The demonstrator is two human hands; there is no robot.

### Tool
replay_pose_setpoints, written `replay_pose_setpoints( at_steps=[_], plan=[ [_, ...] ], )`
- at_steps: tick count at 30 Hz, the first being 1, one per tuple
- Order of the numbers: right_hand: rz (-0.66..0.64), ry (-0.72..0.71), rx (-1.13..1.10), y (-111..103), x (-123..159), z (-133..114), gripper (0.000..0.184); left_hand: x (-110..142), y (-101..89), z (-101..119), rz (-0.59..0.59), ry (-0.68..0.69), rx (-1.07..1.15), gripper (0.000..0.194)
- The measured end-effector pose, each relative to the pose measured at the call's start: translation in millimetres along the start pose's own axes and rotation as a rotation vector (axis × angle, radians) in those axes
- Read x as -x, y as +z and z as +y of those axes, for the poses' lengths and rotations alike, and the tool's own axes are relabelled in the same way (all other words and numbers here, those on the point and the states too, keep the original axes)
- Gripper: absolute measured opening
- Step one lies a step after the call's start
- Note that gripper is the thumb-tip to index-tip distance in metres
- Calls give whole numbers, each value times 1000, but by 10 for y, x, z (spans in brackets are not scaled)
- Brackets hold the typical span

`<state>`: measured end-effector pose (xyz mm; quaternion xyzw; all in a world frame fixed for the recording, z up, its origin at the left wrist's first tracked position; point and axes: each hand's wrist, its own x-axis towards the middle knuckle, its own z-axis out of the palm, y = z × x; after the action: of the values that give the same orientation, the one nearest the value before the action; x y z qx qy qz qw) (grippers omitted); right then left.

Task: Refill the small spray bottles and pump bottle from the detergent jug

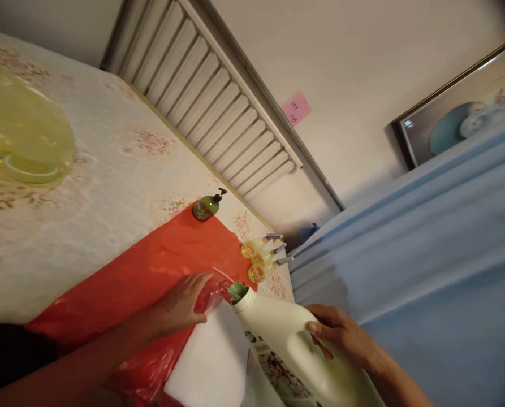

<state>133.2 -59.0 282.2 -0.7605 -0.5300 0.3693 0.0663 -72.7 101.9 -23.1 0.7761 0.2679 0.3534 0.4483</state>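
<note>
My left hand is closed around a small clear bottle on the red plastic sheet. My right hand grips the handle of a large white detergent jug, tilted so that its green spout meets the mouth of the small bottle. Three small yellow-filled bottles with grey nozzles stand close behind the spout. A green pump bottle stands at the far edge of the red sheet.
A white cloth or pad lies under the jug. A yellow translucent container sits at the left on the floral tablecloth. A blue curtain hangs at the right, a radiator grille behind.
</note>
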Motion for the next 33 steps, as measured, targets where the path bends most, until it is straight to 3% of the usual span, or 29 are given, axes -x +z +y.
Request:
replay_pose_setpoints(
  at_steps=[13,33],
  plan=[
    [-3,9,-4,-15,-2,0,51,-2,-34,66,-28,-40,3,86],
    [-5,5,20,-22,5,-42,53,-3,-14,18,0,16,-5,87]
  ],
)
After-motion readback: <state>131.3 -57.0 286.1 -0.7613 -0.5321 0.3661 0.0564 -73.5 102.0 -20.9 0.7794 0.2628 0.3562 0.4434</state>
